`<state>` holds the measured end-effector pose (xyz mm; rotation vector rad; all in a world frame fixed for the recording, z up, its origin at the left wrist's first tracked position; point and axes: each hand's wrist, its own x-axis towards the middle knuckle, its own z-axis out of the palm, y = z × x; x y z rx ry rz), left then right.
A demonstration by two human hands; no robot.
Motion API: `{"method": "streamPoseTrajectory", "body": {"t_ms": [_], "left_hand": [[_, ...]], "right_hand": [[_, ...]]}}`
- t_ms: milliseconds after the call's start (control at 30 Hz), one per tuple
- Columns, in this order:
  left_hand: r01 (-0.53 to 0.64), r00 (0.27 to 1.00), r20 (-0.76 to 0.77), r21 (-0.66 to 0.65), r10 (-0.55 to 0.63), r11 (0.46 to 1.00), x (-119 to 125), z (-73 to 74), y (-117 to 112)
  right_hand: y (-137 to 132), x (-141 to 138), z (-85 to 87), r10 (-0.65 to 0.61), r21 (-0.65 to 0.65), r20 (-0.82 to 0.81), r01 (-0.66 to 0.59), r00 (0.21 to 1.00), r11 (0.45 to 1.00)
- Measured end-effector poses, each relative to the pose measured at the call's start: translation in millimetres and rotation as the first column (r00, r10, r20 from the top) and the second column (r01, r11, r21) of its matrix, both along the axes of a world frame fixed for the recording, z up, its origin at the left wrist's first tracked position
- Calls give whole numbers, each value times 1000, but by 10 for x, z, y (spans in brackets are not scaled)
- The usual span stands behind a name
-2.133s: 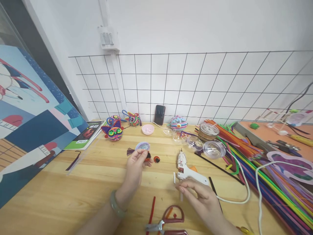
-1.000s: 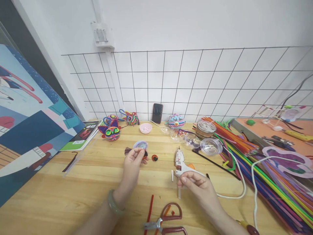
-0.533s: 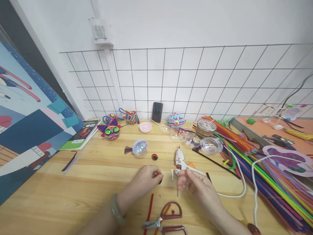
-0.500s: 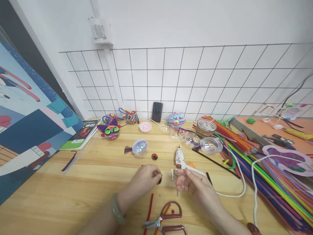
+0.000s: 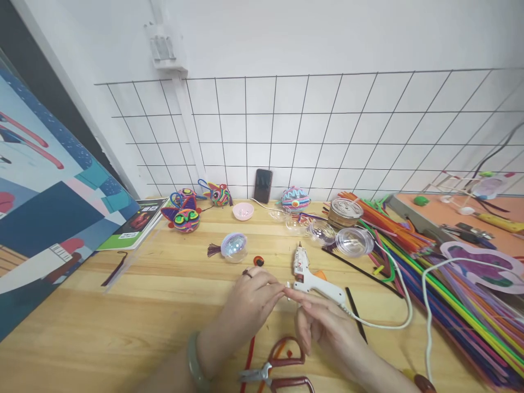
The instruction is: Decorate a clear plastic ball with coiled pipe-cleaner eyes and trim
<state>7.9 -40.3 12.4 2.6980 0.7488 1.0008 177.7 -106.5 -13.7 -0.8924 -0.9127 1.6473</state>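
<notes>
My left hand [image 5: 250, 299] is over the middle of the table, its fingers pressed together and pointing right. Whatever they pinch is hidden. The tip of my right index finger meets these fingertips. My right hand [image 5: 325, 323] has that index finger stretched out, with the other fingers loosely curled and nothing visible in them. Just beyond lies a white hot glue gun [image 5: 303, 267]. A small orange-and-black pipe-cleaner coil [image 5: 258, 261] rests past my left hand. Nearer to me are red-handled scissors [image 5: 266, 373], lying over red [image 5: 249, 357] and orange pipe-cleaner pieces.
A clear ball with a tassel [image 5: 234, 247] and a pink bowl [image 5: 243, 212] stand farther back. Decorated balls [image 5: 186, 220] and a phone [image 5: 263, 185] line the rear. Clear shells [image 5: 354, 242], pipe cleaners [image 5: 446, 305] and a white cord [image 5: 410, 305] take up the right.
My left hand has moved up and right, and the dark coil at its fingertips is now hidden. My right hand has brought its index finger against the left fingertips, its other fingers curling.
</notes>
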Motion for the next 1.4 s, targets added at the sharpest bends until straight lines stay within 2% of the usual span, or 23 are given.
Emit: {"method": "streamPoseTrajectory", "body": {"t_ms": [100,267,400,467,533,633,700,767,833,900,1033,1133,1267,1400], "left_hand": [[14,996,-85,80,-7,997,-20,-23,10],[40,981,-193,198,-1,979,-56,-79,16],[-3,985,-165,224,41,975,-61,-138,51],[-53,992,-104,190,73,980,-62,-162,88],[-175,982,-51,90,180,980,-73,-172,127],[-345,938,-38,-83,343,935,-100,-144,168],[-372,928,-46,-124,369,920,-109,-101,169],[-280,960,-39,-75,278,957,-99,-51,146],[-76,997,-24,24,76,997,-72,-19,110],[53,998,-27,79,-51,995,-44,-20,83],[53,998,-46,133,-47,990,-37,-104,86],[55,993,-112,205,-32,977,-65,-144,95],[44,980,-197,296,16,954,-92,-107,58],[39,971,-233,342,45,939,-93,-76,24]], "right_hand": [[3,-5,-19,24,-3,-8,-24,1000,1000],[2,-34,10,17,-47,-148,-24,989,999],[-14,-44,58,20,-70,-236,-38,972,997],[-16,-41,73,17,-66,-262,-35,965,997],[-12,-35,78,18,-68,-273,-38,962,997],[-5,-26,64,14,-75,-266,-35,964,997],[-2,-20,49,9,-76,-255,-30,967,997],[0,-15,34,11,-71,-245,-29,970,997],[3,-11,21,13,-65,-230,-28,973,997],[7,-9,12,10,-58,-205,-22,979,998],[6,-4,-12,1,-30,-119,-4,993,1000],[1,5,-29,38,11,-2,-38,999,999],[0,12,-27,89,46,169,-98,982,994],[3,10,-8,104,60,244,-122,964,991]]}}
